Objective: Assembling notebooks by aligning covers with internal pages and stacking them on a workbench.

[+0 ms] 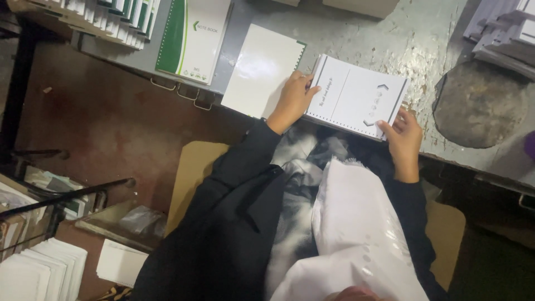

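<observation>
Both hands grip a white punched-edge stack of printed pages (pixel 356 96) at the near edge of the worn grey metal table (pixel 390 33) — left hand (pixel 292 100) closed on its left end, right hand (pixel 404 139) pinching the lower right corner — beside a blank white punched sheet (pixel 259 69).

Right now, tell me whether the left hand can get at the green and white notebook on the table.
Probably yes. The left hand rests on the white page stack's left edge, and only a flat white perforated sheet lies between it and the green and white notebook. Nothing upright blocks the way.
</observation>
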